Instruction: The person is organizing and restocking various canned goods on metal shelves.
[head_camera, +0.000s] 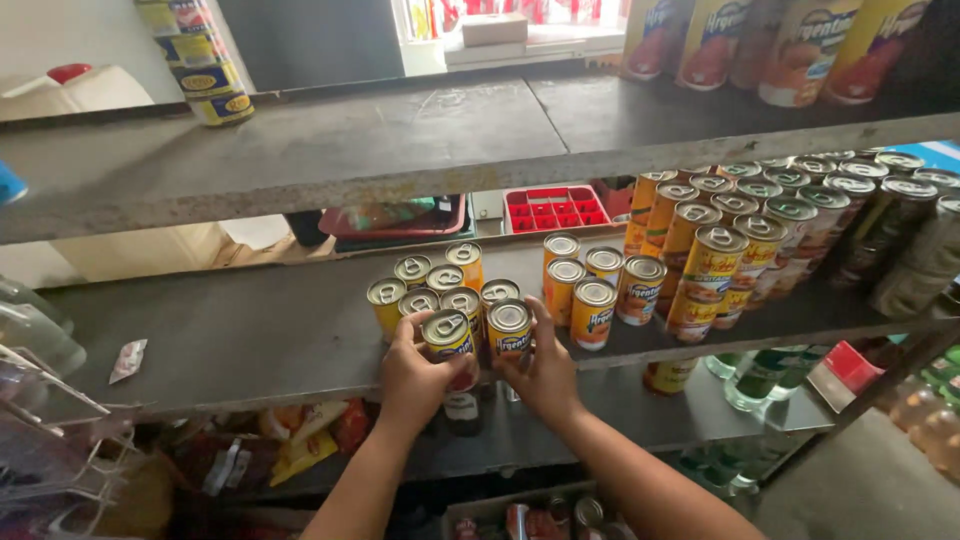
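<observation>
On the middle metal shelf (250, 340) stands a cluster of small yellow tins with silver pull-tab lids. My left hand (415, 380) is wrapped around the front tin (447, 332) at the shelf's front edge. My right hand (545, 375) grips the neighbouring yellow tin (509, 328) just to its right. Behind them stand several more tins (440, 280) of the same kind. Both forearms come up from the lower edge of the head view.
Orange-labelled tins (600, 285) stand to the right, then stacked taller tins (740, 240). The upper shelf (400, 140) carries big cans (800, 45) at right and a stacked yellow column (200, 60) at left. A small sachet (128, 360) lies left; bottles (760, 375) stand below.
</observation>
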